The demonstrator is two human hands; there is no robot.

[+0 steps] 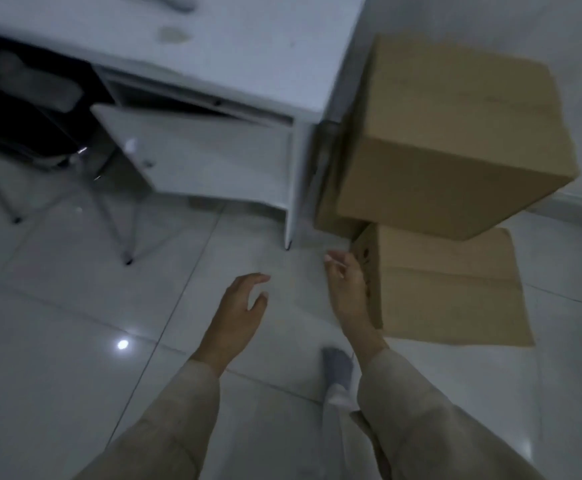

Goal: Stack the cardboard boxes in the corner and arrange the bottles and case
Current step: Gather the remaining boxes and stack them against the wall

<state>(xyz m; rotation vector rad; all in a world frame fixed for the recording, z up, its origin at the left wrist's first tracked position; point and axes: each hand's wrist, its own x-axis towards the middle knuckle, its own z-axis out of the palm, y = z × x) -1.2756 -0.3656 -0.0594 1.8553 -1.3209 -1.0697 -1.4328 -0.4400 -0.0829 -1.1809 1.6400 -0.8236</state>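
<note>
A tall cardboard box (452, 140) stands on another box by the wall, right of the white desk. A lower cardboard box (449, 289) lies on the floor in front of that stack, its left face bearing dark marks. My right hand (348, 289) is open, fingers spread, beside the low box's left face, close to or touching it. Over the bare tiles to the left hovers my left hand (241, 306), open and holding nothing. No bottles or case are in view.
The white desk (234, 57) has a cabinet door (192, 157) swung open toward me. A dark chair (29, 109) with metal legs stands at the left. My socked foot (338, 372) is on the glossy tile floor. A white wall runs behind the boxes.
</note>
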